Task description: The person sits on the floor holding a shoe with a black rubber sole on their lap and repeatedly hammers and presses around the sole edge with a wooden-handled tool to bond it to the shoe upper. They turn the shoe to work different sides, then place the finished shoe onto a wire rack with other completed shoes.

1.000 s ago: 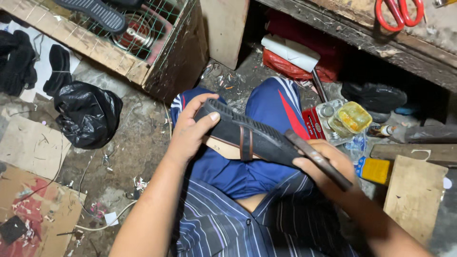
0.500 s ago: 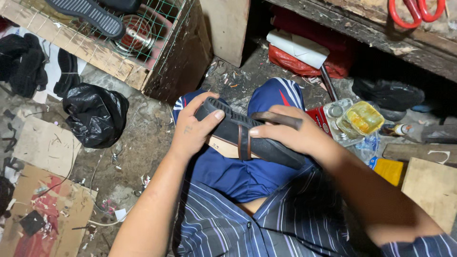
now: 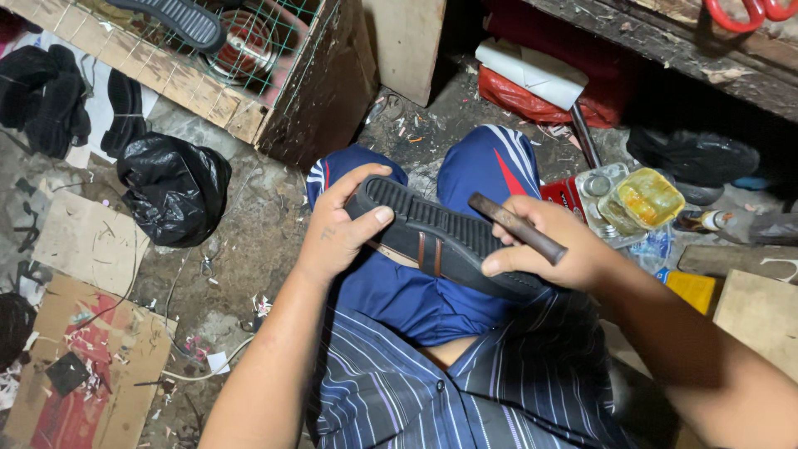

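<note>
Shoe [image 3: 440, 241], black, sole turned up so I can see the ribbed tread, lies across my lap over the blue trousers [image 3: 465, 166], with a brown and pale band on its side facing me. My left hand [image 3: 345, 229] is wrapped round the end nearer the wooden crate, thumb pressed on the tread and fingers curled over the far edge, so that grip is clamped on the shoe. My right hand [image 3: 553, 249] closes on the other end, fingers folded under the sole's edge, and the same hand also pins a dark wooden stick [image 3: 515, 227] that lies slanted over its knuckles and across the sole. I cannot tell what sort of tool the stick is. Below the shoe my striped shirt [image 3: 432, 391] fills the bottom of the view.

Just beyond my right knee stands a clear tub [image 3: 644, 199] with something yellow in it, beside a red box [image 3: 565, 195]. Further back lies a white paper roll [image 3: 532, 75] on a red bag [image 3: 532, 104]. To my left a black plastic bag [image 3: 174, 187] sits on the dirty floor [image 3: 258, 249], near the wooden crate [image 3: 274, 91] with green wire mesh. Red scissors [image 3: 748, 12] rest on the plank at the top right. Flattened cardboard [image 3: 83, 366] lies at the lower left.
</note>
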